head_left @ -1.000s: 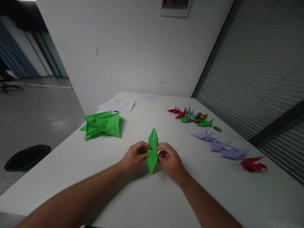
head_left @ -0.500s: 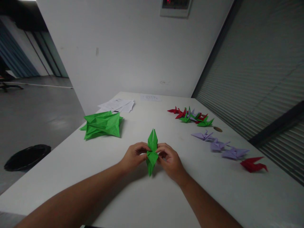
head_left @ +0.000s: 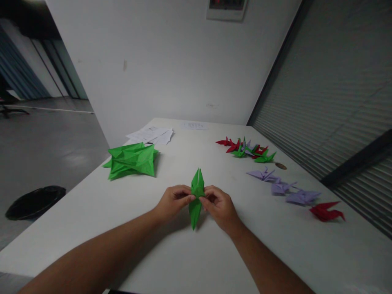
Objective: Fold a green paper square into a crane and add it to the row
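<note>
Green paper, folded into a long narrow piece with a point at each end, sits at the middle of the white tabletop in the head view, its far tip split and raised, its near tip aimed back toward the person. The left hand pinches the left side of the folded piece at its waist, thumb and fingertips closed on the paper with the other fingers curled in. The right hand does the same from the right side, thumb and forefinger closed on the same waist, so the two hands nearly meet across the paper. Both forearms reach in from the near edge of the tabletop. To the far left lies a stack of creased green sheets, well apart from the hands, and beyond it a few white printed sheets. Another white sheet lies near the far edge. On the far right a cluster of small red, green and pale purple paper cranes is bunched together; nearer along the right side three pale purple cranes stand in a row, with a single red crane at the near end. A small brown round thing lies between the cluster and the row. Off the tabletop to the left, a black round object rests on the grey floor
</note>
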Demonstrator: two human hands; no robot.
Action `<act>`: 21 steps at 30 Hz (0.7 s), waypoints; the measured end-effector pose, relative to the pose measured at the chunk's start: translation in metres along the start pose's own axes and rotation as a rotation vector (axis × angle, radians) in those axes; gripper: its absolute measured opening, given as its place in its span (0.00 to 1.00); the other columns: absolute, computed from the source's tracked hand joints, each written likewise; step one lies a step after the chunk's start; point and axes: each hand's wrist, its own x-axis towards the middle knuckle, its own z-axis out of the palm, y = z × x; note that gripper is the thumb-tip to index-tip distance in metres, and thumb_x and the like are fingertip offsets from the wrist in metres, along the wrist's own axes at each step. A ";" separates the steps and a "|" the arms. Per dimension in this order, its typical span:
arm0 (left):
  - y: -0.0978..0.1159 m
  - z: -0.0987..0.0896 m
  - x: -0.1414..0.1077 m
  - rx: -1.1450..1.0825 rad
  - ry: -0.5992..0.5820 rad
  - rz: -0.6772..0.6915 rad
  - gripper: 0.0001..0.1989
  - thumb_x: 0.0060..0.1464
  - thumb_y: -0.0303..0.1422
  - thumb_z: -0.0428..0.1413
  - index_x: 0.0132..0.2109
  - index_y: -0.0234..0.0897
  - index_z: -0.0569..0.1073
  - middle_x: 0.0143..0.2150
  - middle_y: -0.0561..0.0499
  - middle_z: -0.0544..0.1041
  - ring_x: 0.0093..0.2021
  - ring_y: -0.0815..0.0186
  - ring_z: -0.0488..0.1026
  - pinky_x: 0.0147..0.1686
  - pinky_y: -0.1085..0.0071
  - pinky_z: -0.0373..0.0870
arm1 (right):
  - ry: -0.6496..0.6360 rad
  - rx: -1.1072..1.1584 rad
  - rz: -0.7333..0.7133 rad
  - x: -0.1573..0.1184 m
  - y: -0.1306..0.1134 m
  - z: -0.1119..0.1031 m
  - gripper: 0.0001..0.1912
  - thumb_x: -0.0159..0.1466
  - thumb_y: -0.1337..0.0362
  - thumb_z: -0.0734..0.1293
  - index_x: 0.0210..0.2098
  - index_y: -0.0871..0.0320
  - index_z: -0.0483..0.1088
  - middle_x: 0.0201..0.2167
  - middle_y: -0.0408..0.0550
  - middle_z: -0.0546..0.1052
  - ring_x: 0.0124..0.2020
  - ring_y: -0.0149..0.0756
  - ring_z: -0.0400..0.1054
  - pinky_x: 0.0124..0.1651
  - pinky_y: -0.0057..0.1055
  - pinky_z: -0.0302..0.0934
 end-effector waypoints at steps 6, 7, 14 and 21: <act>-0.003 0.002 -0.002 -0.067 0.029 -0.102 0.14 0.51 0.40 0.70 0.32 0.33 0.79 0.28 0.52 0.79 0.29 0.70 0.73 0.33 0.73 0.70 | 0.004 0.043 0.103 0.000 0.001 0.000 0.16 0.65 0.54 0.72 0.29 0.56 0.68 0.25 0.40 0.70 0.22 0.30 0.65 0.26 0.27 0.61; -0.003 0.002 -0.002 -0.068 0.033 -0.110 0.15 0.51 0.41 0.70 0.32 0.33 0.79 0.28 0.52 0.79 0.28 0.70 0.73 0.32 0.73 0.70 | 0.005 0.046 0.105 0.000 0.001 0.000 0.16 0.65 0.54 0.72 0.28 0.56 0.68 0.24 0.40 0.69 0.22 0.29 0.65 0.26 0.27 0.60; 0.000 0.004 -0.001 -0.067 0.058 -0.160 0.16 0.49 0.41 0.71 0.32 0.33 0.78 0.27 0.52 0.78 0.28 0.69 0.73 0.32 0.72 0.70 | 0.000 0.061 0.136 -0.001 0.002 0.000 0.16 0.64 0.53 0.73 0.28 0.56 0.67 0.23 0.39 0.69 0.22 0.31 0.65 0.26 0.28 0.60; -0.002 0.006 0.000 -0.109 0.087 -0.206 0.15 0.47 0.41 0.71 0.30 0.34 0.79 0.26 0.53 0.78 0.28 0.69 0.72 0.33 0.72 0.69 | 0.006 0.041 0.173 0.001 -0.004 0.000 0.18 0.63 0.51 0.73 0.29 0.56 0.68 0.23 0.39 0.70 0.21 0.30 0.66 0.25 0.27 0.61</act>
